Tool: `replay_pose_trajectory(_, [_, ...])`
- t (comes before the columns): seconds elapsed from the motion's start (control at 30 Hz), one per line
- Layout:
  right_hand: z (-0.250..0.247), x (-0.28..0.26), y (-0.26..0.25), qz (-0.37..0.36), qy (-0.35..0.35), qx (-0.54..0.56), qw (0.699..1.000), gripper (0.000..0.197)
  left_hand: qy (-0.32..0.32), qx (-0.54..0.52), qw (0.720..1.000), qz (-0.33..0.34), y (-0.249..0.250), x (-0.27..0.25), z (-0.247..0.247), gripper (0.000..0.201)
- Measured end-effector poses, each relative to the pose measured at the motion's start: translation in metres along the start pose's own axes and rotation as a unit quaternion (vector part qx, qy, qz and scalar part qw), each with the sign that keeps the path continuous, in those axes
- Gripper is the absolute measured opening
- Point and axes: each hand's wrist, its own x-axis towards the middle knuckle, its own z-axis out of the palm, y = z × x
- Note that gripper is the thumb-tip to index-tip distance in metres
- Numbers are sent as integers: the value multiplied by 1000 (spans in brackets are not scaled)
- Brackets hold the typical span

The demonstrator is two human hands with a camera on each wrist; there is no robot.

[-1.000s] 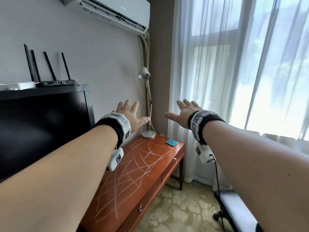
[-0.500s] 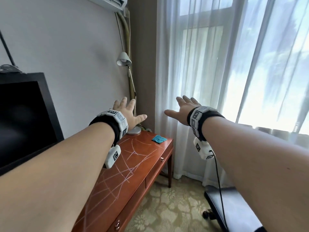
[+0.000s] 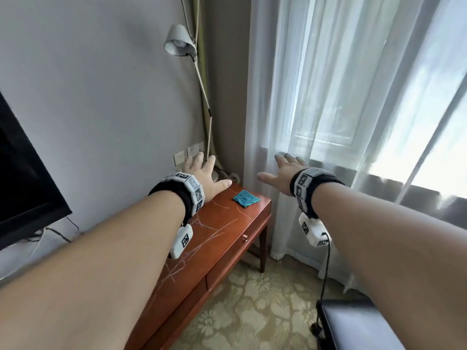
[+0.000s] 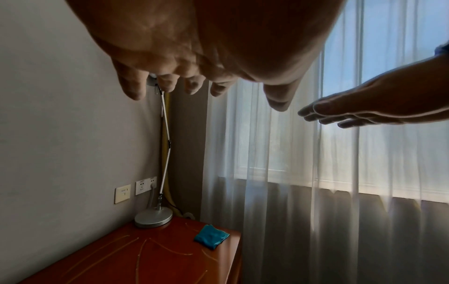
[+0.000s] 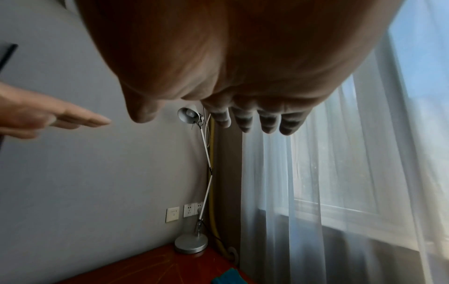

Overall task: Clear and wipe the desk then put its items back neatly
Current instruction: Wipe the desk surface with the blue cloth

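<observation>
A reddish wooden desk streaked with pale chalk-like lines runs along the grey wall. At its far end lies a folded teal cloth, with a silver desk lamp standing behind it in the corner. My left hand hovers flat above the desk's far end, fingers straight, holding nothing. My right hand is stretched out flat beside the desk, in front of the curtain, also empty.
A black TV screen stands at the left on the desk. Wall sockets sit behind the lamp. Sheer white curtains hang right of the desk. A dark bench stands on the patterned carpet at the lower right.
The view has swung right and down toward the desk's far end; TV, router and air conditioner slid out of frame. Both hands stay flat and outstretched and have sunk closer to the cloth and lamp.
</observation>
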Motion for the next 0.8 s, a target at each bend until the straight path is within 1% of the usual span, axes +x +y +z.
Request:
replay_pose_trajectory(0.17, [19,72,3,-10,-7,14,1000,110,-6,-17,1000,-13,-8,66,17,99])
replay_pose_trajectory(0.3, [24,131,-6,-22,-9,1,1000,106,-15,-37,999,-21,-18,125,36,98])
replay_pose_trajectory(0.43, [33,193,-9,-17,-2,-9,1000,101,-19,-60,998,-9,-26,183,54,94])
replay_pose_trajectory(0.5, [39,226,-11,-10,-5,-20,1000,100,-32,-73,997,-6,-33,214,64,92])
replay_pose_trajectory(0.63, [58,283,-17,4,-11,-33,999,104,-53,-78,996,-6,-50,274,89,91])
replay_pose_trajectory(0.8, [80,335,-25,1,-44,-32,998,97,-76,-64,995,11,-57,334,117,92])
